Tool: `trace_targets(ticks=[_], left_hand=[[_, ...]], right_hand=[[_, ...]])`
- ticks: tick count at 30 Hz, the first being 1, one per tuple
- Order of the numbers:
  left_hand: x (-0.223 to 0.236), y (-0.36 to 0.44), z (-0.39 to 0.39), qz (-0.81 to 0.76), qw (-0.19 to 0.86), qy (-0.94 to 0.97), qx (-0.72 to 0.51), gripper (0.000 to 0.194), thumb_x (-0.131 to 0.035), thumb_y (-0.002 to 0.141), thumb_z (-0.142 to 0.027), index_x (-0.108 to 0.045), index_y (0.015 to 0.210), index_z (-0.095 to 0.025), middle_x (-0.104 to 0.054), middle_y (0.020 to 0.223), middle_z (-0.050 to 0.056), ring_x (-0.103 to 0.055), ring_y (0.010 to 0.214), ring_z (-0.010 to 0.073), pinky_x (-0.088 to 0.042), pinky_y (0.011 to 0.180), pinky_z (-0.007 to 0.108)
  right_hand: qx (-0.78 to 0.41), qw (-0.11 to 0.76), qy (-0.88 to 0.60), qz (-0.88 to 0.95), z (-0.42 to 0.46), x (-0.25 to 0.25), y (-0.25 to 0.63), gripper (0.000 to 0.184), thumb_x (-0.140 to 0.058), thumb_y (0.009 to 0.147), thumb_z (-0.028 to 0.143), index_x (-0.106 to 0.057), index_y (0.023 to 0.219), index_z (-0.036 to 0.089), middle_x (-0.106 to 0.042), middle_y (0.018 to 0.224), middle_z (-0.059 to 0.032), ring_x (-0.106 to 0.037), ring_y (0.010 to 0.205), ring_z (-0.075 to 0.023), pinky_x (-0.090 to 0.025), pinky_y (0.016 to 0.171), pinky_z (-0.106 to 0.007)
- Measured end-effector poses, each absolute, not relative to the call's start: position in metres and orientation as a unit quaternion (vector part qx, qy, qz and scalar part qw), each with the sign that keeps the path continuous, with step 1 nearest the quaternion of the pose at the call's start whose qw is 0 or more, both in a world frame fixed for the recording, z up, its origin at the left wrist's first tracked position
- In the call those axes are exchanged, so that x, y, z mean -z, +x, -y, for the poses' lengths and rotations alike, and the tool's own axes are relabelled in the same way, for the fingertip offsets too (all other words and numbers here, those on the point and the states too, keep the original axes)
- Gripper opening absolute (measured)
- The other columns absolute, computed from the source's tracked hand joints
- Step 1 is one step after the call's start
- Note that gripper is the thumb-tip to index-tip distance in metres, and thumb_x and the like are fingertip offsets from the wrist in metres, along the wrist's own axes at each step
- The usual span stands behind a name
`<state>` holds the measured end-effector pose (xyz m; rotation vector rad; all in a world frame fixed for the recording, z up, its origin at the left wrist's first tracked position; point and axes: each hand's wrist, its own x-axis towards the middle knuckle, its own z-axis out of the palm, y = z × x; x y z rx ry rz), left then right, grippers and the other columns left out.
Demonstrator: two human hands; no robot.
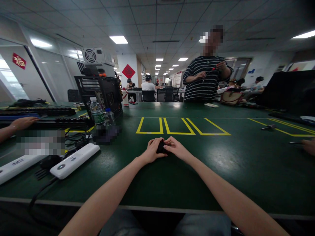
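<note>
A small dark object is between my two hands, low over the green table or resting on it; I cannot tell which. Its kind is hard to make out, as fingers cover much of it. My left hand wraps round its left side with the fingers curled. From the right, my right hand pinches it with thumb and fingertips. Just beyond both hands, yellow tape outlines mark the tabletop.
To the left lie white power strips with black cables. Behind them stand a water bottle and an open black computer case. A person in a striped top stands across the table. Other people's hands show at both sides.
</note>
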<state>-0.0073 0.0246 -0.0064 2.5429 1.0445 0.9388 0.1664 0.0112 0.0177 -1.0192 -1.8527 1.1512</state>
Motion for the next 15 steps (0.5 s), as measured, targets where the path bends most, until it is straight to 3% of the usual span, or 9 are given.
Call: trace_targets(ticks=[5, 11, 15], left_hand=[[0.009, -0.007, -0.026, -0.358, 0.116, 0.868, -0.325, 0.057, -0.060, 0.067, -0.036, -0.030, 0.114, -0.025, -0.043, 0.112, 0.004, -0.038, 0.108, 0.0203, -0.019, 0.097, 0.041], [0.010, -0.006, -0.028, -0.356, 0.112, 0.868, -0.328, 0.058, -0.062, 0.065, -0.037, -0.031, 0.113, -0.025, -0.043, 0.111, 0.004, -0.039, 0.108, 0.0201, -0.020, 0.097, 0.040], [0.009, -0.006, -0.026, -0.357, 0.115, 0.868, -0.325, 0.059, -0.062, 0.065, -0.037, -0.030, 0.114, -0.025, -0.043, 0.111, 0.004, -0.038, 0.108, 0.0204, -0.020, 0.097, 0.040]], right_hand=[[-0.483, 0.348, -0.406, 0.693, -0.020, -0.008, 0.167, 0.030, -0.053, 0.072, 0.036, -0.046, 0.097, 0.021, -0.051, 0.104, -0.0050, -0.050, 0.096, -0.0204, -0.044, 0.079, -0.039], [-0.487, 0.349, -0.370, 0.710, -0.023, -0.005, 0.169, 0.034, -0.060, 0.067, 0.033, -0.045, 0.095, 0.021, -0.055, 0.095, -0.0027, -0.052, 0.094, -0.0194, -0.041, 0.082, -0.040], [-0.485, 0.363, -0.377, 0.700, -0.019, -0.009, 0.168, 0.025, -0.054, 0.072, 0.036, -0.046, 0.091, 0.021, -0.055, 0.096, -0.0029, -0.052, 0.094, -0.0188, -0.043, 0.081, -0.039]])
